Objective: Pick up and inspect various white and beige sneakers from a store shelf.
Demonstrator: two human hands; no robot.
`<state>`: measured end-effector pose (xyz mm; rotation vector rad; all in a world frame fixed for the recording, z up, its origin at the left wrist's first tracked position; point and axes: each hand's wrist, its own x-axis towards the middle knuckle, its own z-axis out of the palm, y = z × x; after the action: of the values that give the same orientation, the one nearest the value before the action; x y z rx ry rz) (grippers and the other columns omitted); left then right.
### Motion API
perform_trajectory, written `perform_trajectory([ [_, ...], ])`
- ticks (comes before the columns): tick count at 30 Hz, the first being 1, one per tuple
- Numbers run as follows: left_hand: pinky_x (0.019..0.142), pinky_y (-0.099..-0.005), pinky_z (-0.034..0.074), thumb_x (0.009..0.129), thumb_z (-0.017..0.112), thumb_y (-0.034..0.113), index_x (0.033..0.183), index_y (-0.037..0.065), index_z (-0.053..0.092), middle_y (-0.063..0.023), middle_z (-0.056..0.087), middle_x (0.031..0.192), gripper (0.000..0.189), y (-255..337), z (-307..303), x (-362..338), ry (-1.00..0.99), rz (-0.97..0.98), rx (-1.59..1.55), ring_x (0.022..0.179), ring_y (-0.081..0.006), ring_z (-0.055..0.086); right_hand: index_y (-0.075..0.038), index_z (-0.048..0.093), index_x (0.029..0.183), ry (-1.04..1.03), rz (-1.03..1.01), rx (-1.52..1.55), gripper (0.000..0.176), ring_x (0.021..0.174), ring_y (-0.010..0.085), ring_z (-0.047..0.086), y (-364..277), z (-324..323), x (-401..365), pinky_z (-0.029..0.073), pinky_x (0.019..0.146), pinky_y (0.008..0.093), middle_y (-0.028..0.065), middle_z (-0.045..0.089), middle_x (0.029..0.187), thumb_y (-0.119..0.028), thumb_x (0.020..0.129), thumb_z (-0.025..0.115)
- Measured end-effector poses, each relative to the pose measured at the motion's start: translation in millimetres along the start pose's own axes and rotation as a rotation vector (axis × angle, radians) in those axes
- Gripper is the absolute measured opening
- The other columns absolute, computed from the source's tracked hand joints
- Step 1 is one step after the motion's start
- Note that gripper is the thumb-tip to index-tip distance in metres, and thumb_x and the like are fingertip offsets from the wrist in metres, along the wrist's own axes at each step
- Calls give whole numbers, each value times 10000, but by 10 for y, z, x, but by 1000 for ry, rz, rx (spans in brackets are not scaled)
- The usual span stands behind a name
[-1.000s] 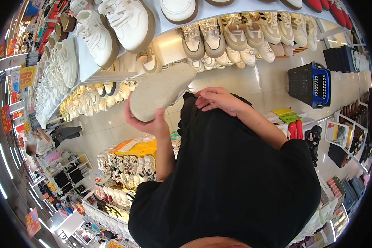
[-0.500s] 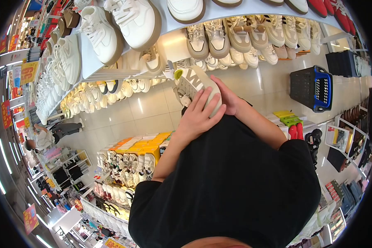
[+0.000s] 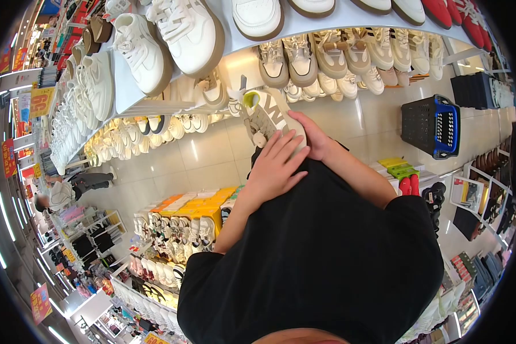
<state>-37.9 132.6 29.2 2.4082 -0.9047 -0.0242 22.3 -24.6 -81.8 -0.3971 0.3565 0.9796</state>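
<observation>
A beige and grey sneaker (image 3: 274,114) with white stripes on its side, a yellow-green lining and a small round ornament near the laces is held in front of my chest. My right hand (image 3: 311,136) grips it from the right side, with some of its fingers hidden behind the shoe. My left hand (image 3: 276,163) lies over the lower end of the sneaker, its fingers stretched and spread across the surface.
A white shelf (image 3: 327,28) lined with pale sneakers runs across the front, with more shoes below. A black and blue shopping basket (image 3: 421,126) stands on the floor to the right. Yellow boxes (image 3: 203,205) are at the left, and another person (image 3: 74,189) is farther off.
My left hand has slid slightly down the sneaker, and its fingers have spread and loosened. The right hand still grips the shoe in nearly the same place.
</observation>
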Motion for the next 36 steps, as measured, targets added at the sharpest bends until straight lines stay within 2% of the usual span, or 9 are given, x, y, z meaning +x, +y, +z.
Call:
perform_trajectory([
  [3,1111,-495,410,801,793,155,1193,17,621,-164,625,1264,449,-170,129,-185,255,-105,-149,1226,-367,579,-93,418,1469,144,-208,-229,620,1185,236,588,34,-4,64,488,991,406,97,592,1322,-428,983,604],
  [7,1028,-394,463,916,704,122,1190,5,598,-148,629,1190,315,-412,486,-446,550,-612,-511,1127,-275,605,-73,233,1563,280,-480,-538,857,1354,266,449,-16,115,135,388,1109,440,147,454,1459,-260,903,745],
  [11,1054,-352,432,1017,603,173,1332,-22,490,-124,588,1266,387,-832,769,-567,450,-893,-1014,1191,-209,563,-56,222,1585,280,-772,-940,924,1383,224,418,58,200,294,348,1145,369,145,417,1501,-132,853,780],
  [14,1104,-369,401,997,640,211,1420,-7,436,-109,546,1360,518,-1071,802,-654,329,-869,-1372,1288,-226,516,-41,212,1597,128,-691,-905,959,1407,231,399,60,311,400,311,1167,369,147,391,1539,-100,832,788],
  [18,1152,-443,374,919,723,169,1461,41,425,-103,503,1443,631,-1422,749,-895,273,-786,-1834,1364,-264,472,1,330,1552,13,-445,-577,763,1398,233,432,37,399,589,343,1157,367,141,470,1507,-163,908,705],
  [19,1171,-468,362,892,748,153,1468,51,424,-106,486,1471,668,-1525,746,-974,250,-779,-1909,1388,-278,455,0,476,1456,17,-370,-559,553,1265,211,566,57,463,622,441,1076,345,127,595,1381,-247,979,604],
  [22,1177,-467,350,837,792,97,1490,79,400,-82,500,1464,762,-1824,736,-1134,249,-717,-1909,1386,-276,458,-22,551,1377,89,-32,-294,493,1116,203,666,124,356,925,535,971,366,117,674,1263,-354,1012,541],
  [29,1121,-441,425,814,806,35,1455,73,433,-68,566,1383,742,-2105,346,-882,286,-808,-1921,1320,-247,524,-35,605,1291,207,-82,-438,425,1052,195,690,-27,591,1312,558,931,356,107,698,1207,-359,1028,524],
  [36,1079,-390,471,779,851,23,1440,11,373,-115,563,1354,815,-2448,237,-592,298,-807,-1505,1267,-248,560,-29,587,1293,359,-306,-530,368,1079,156,649,48,539,1639,519,937,319,60,674,1181,-300,1049,541],
])
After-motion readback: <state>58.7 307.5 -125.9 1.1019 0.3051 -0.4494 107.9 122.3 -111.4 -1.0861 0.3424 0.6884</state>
